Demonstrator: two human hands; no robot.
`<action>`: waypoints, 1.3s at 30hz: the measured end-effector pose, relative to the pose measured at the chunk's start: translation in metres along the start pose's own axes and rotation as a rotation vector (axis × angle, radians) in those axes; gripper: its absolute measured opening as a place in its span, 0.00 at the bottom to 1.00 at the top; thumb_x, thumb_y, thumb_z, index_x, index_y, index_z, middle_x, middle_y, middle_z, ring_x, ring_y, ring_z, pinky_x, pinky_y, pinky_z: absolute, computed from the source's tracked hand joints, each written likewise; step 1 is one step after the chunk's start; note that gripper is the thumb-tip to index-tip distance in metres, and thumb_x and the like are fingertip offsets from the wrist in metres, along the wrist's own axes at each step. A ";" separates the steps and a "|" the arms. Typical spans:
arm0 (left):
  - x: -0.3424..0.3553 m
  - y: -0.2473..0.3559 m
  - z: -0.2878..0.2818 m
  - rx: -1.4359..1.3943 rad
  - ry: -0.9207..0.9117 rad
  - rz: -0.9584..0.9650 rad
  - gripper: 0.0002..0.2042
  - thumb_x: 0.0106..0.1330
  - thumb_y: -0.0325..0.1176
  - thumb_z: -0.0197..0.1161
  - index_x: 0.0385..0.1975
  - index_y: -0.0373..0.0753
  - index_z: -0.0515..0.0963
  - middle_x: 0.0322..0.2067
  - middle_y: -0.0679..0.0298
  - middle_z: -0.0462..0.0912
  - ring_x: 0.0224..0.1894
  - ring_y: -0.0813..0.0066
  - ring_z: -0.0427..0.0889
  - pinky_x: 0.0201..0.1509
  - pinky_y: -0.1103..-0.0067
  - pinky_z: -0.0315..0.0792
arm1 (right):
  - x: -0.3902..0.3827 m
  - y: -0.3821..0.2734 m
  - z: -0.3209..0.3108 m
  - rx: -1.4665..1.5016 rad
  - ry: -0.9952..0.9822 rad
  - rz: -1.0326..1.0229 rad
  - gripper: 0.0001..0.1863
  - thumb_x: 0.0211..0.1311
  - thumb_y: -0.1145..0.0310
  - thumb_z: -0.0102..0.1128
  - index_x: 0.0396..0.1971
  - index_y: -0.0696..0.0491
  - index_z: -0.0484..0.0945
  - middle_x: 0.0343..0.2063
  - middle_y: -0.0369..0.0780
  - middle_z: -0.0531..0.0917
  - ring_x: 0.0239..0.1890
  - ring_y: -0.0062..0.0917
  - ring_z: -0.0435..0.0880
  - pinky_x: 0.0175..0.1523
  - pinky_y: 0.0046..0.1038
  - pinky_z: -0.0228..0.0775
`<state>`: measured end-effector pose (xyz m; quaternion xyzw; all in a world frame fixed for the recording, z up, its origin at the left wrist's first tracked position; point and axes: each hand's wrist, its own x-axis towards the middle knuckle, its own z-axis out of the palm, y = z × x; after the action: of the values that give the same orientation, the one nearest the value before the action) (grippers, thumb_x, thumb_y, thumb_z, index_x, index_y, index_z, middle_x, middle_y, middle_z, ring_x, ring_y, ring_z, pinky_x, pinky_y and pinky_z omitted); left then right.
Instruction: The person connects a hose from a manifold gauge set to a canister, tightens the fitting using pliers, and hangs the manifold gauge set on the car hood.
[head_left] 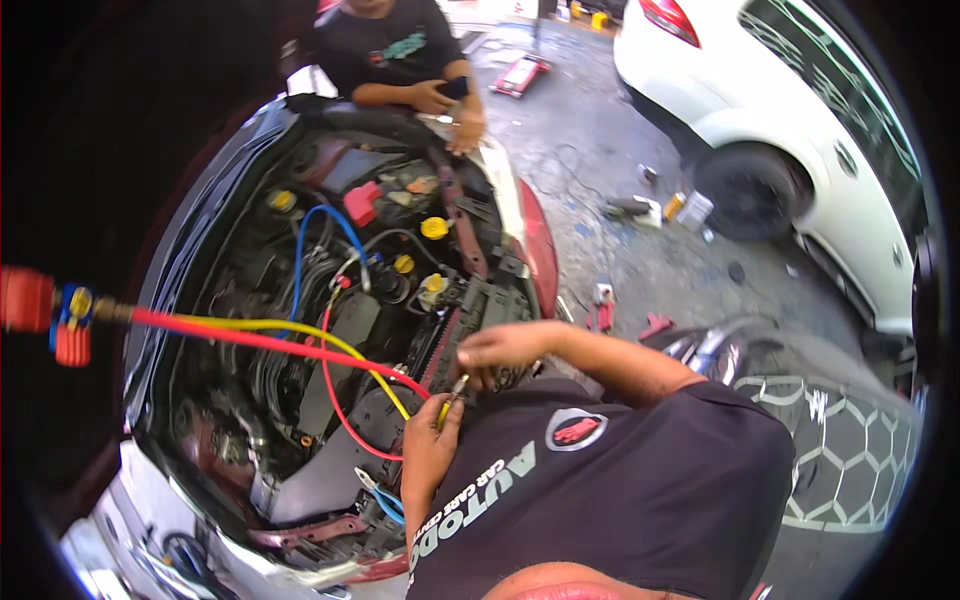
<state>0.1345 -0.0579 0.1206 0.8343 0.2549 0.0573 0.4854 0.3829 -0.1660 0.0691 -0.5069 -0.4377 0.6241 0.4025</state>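
My left hand [432,432] is closed round the end of a yellow hose [375,368], and a metal fitting [460,384] sticks up from its fingers. Just above that fitting is my right hand [492,350], its fingers loosely bent and somewhat blurred; I see nothing held in it. A red hose [270,344] runs from a red and blue valve [72,322] at the far left, across the engine bay, towards my left hand. Blue-handled pliers [383,498] lie at the near edge of the bay, below my left forearm. A blue hose [300,262] loops among the engine parts.
The open engine bay has yellow caps [434,228] and a red cover [362,203]. Across it, a person [390,60] in a dark shirt leans in, holding a phone [455,88]. A white car [720,90] stands at right; a floor jack [522,75] and loose items lie on the floor.
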 end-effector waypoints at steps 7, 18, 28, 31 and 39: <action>0.005 -0.013 0.005 -0.133 0.071 0.006 0.16 0.79 0.37 0.64 0.60 0.35 0.82 0.45 0.55 0.90 0.48 0.71 0.86 0.56 0.74 0.76 | -0.103 0.204 -0.234 -0.551 1.238 0.785 0.70 0.59 0.42 0.76 0.82 0.62 0.34 0.54 0.61 0.86 0.54 0.54 0.88 0.62 0.46 0.80; 0.007 -0.011 0.013 -0.179 0.017 0.017 0.20 0.81 0.34 0.63 0.68 0.35 0.78 0.44 0.65 0.84 0.40 0.86 0.75 0.43 0.84 0.69 | -0.222 0.246 -0.308 -0.196 1.266 1.074 0.30 0.66 0.69 0.62 0.68 0.58 0.72 0.50 0.49 0.88 0.47 0.36 0.92 0.39 0.43 0.88; 0.002 0.005 0.009 -0.065 0.158 -0.039 0.14 0.79 0.34 0.62 0.57 0.32 0.80 0.45 0.49 0.88 0.47 0.60 0.87 0.55 0.69 0.78 | -0.201 0.272 -0.327 -0.125 1.142 0.971 0.15 0.68 0.59 0.65 0.27 0.54 0.83 0.18 0.41 0.84 0.17 0.29 0.81 0.22 0.40 0.71; 0.005 0.002 0.019 -0.050 0.200 -0.010 0.13 0.77 0.37 0.67 0.53 0.35 0.82 0.38 0.52 0.90 0.39 0.62 0.89 0.47 0.71 0.79 | -0.181 0.316 -0.312 -0.256 0.986 0.979 0.20 0.71 0.53 0.62 0.27 0.52 0.90 0.22 0.42 0.89 0.18 0.32 0.85 0.24 0.39 0.78; 0.008 0.010 0.024 0.102 0.265 0.016 0.14 0.79 0.40 0.65 0.54 0.37 0.82 0.32 0.53 0.87 0.34 0.61 0.85 0.42 0.71 0.77 | -0.064 0.404 -0.119 -0.398 0.365 1.021 0.21 0.59 0.57 0.62 0.44 0.55 0.91 0.45 0.51 0.92 0.44 0.42 0.93 0.48 0.44 0.85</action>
<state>0.1531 -0.0762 0.1151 0.8451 0.3127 0.1576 0.4040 0.4869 -0.3285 -0.3104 -0.8193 -0.1702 0.5473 0.0160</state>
